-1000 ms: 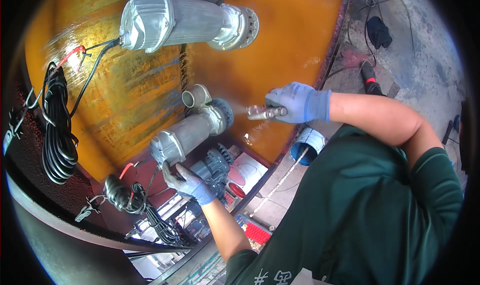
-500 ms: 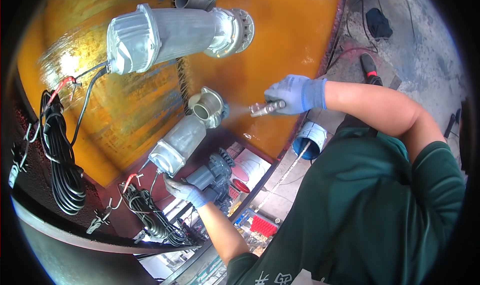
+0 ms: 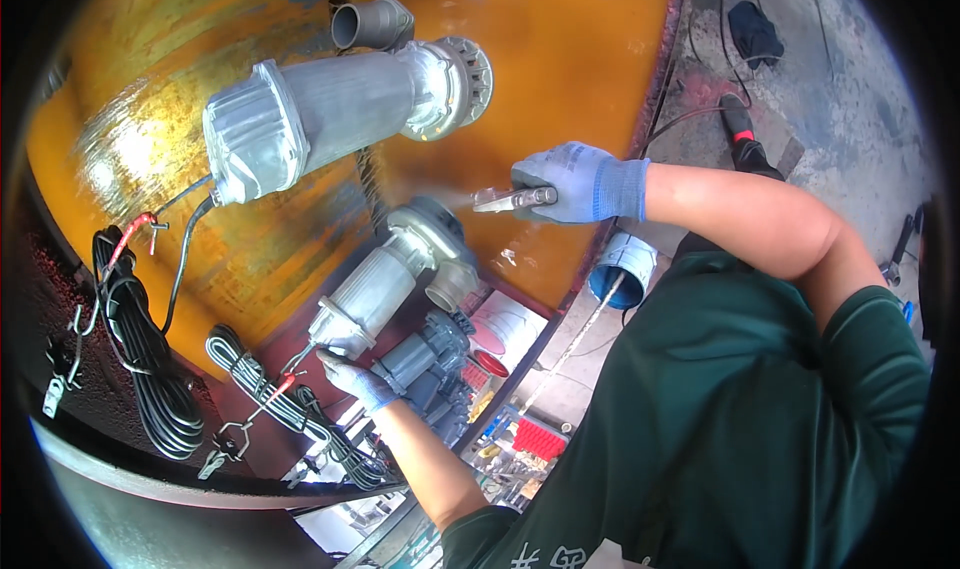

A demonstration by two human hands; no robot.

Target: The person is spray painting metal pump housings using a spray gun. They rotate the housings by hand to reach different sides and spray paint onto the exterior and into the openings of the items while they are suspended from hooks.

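Lower pump (image 3: 365,291), before orange panel (image 3: 560,69): outlet (image 3: 452,285) newly turned lower right, likely exposing another side. Right hand (image 3: 575,182): fingers round spray gun (image 3: 515,200). Left hand (image 3: 358,381): fingers at pump's end, grip unclear.

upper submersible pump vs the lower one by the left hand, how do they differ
Size: the upper submersible pump looks larger in this view than the lower submersible pump; true sizes can't be told.
Outlet: the upper one's outlet pipe sits on its upper side, the lower one's on its right.
Contact: the lower one has the left hand at its lower end; no hand is on the upper one.
Both are grey metal.
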